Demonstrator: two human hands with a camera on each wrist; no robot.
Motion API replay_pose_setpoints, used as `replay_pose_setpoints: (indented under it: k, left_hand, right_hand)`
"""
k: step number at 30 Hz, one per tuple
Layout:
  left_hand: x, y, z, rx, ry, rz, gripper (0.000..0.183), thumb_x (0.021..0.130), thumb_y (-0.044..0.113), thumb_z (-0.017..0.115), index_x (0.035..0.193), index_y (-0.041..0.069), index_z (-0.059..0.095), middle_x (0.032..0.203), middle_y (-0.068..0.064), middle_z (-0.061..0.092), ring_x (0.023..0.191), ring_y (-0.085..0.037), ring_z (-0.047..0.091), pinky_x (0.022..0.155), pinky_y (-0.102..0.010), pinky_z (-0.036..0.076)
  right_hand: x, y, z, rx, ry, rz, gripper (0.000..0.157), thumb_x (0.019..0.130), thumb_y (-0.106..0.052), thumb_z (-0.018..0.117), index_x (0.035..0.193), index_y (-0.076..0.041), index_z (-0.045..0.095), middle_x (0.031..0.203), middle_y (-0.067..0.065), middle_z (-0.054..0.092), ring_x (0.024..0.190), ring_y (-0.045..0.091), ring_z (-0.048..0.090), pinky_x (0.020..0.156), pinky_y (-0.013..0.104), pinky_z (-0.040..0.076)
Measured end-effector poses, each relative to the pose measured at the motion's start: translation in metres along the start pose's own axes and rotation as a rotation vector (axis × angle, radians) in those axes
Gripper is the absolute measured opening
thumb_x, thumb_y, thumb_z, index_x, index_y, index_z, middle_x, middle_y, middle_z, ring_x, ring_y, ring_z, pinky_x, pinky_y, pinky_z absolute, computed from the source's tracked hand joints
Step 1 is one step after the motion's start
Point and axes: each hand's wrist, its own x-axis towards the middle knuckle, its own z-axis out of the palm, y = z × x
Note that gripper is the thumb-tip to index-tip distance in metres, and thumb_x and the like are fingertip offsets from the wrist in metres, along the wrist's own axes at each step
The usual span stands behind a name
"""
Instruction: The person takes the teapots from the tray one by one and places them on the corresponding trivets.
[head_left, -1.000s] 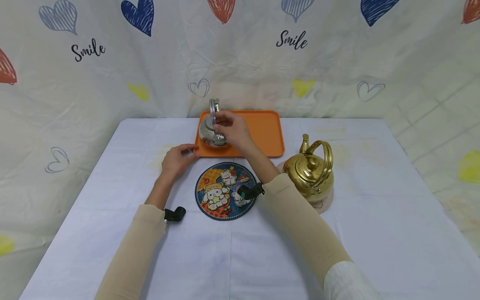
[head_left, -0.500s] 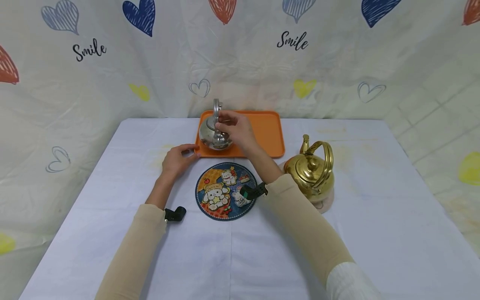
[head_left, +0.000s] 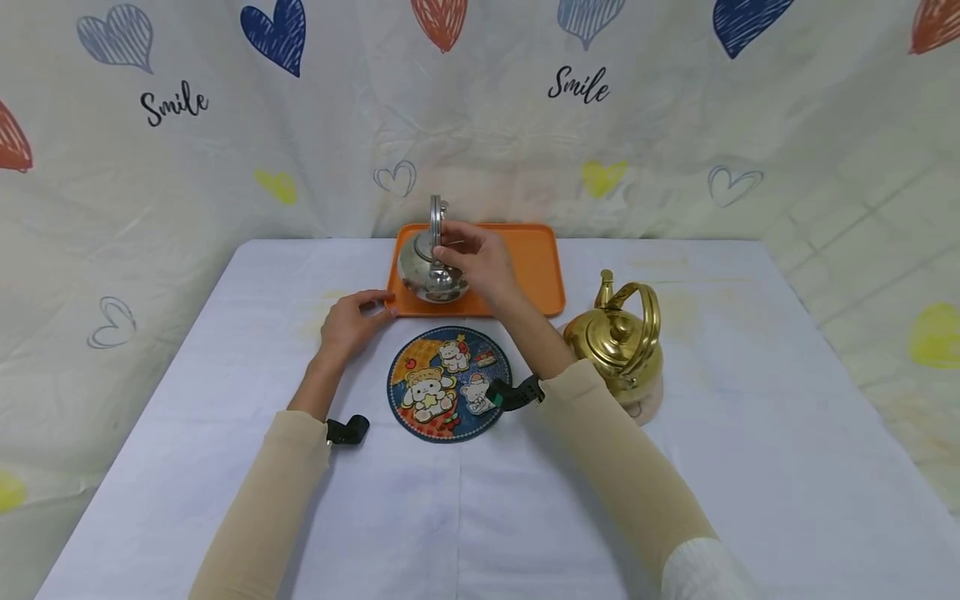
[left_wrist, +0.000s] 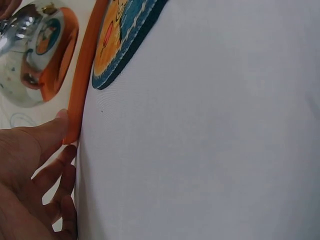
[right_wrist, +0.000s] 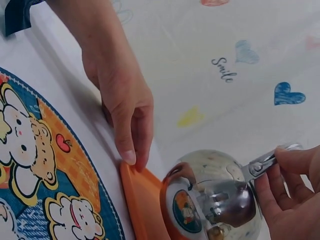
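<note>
A shiny silver kettle (head_left: 429, 279) is over the left part of the orange tray (head_left: 532, 271), upright, its handle standing up. My right hand (head_left: 483, 262) grips that handle between thumb and fingers from the right side; the right wrist view shows the hand (right_wrist: 295, 192) at the handle. At the tray's near left corner, my left hand (head_left: 351, 325) pinches the rim. From the left wrist, the thumb (left_wrist: 55, 127) lies on the rim with the fingers below it. The tray's middle is partly hidden behind my right hand.
Close in front of the tray lies a round mat (head_left: 427, 417) printed with cartoon animals, partly under my right wrist camera in view. A golden kettle (head_left: 615, 350) stands on a pale round coaster (head_left: 651, 407) to the right. A patterned cloth (head_left: 495, 125) hangs behind the table.
My right hand has shifted the silver kettle slightly to the right and toward me over the tray. My left hand has stayed at the tray's corner.
</note>
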Motion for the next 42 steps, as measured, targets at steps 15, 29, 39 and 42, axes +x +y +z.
replay_pose_setpoints:
  k: [15,29,39,42]
  left_hand:
    - [-0.002,0.0,0.0,0.006,0.001,0.002,0.042,0.099,0.038,0.07,0.137,0.02,0.069,0.146,-0.013,0.063,0.141,-0.035,0.054,0.118,-0.057,0.041]
    - [-0.001,-0.002,-0.001,-0.018,-0.005,0.01,0.048,0.098,0.041,0.071,0.139,0.017,0.067,0.15,-0.014,0.061,0.144,-0.036,0.052,0.12,-0.056,0.04]
    - [-0.002,-0.001,-0.001,-0.031,-0.012,0.001,0.05,0.098,0.043,0.072,0.14,0.017,0.066,0.152,-0.014,0.059,0.146,-0.037,0.05,0.12,-0.057,0.04]
    - [-0.002,-0.001,-0.001,-0.029,-0.013,0.001,0.05,0.098,0.043,0.072,0.14,0.017,0.066,0.153,-0.014,0.058,0.147,-0.037,0.049,0.121,-0.057,0.039]
  right_hand:
    - [-0.026,-0.016,-0.004,0.019,-0.036,-0.075,0.035,0.094,-0.005,0.075,0.129,-0.005,0.072,0.116,0.015,0.073,0.099,0.013,0.067,0.09,0.024,0.056]
    - [-0.043,-0.025,-0.005,0.006,-0.082,-0.121,0.037,0.095,-0.005,0.074,0.131,-0.005,0.07,0.119,0.018,0.073,0.101,0.015,0.068,0.09,0.024,0.056]
    - [-0.053,-0.024,-0.009,0.025,-0.107,-0.115,0.037,0.095,-0.005,0.074,0.131,-0.004,0.07,0.118,0.018,0.074,0.101,0.016,0.069,0.089,0.023,0.057]
    - [-0.056,-0.024,-0.01,0.02,-0.111,-0.11,0.036,0.095,-0.004,0.075,0.13,-0.004,0.071,0.117,0.018,0.074,0.101,0.016,0.069,0.089,0.024,0.058]
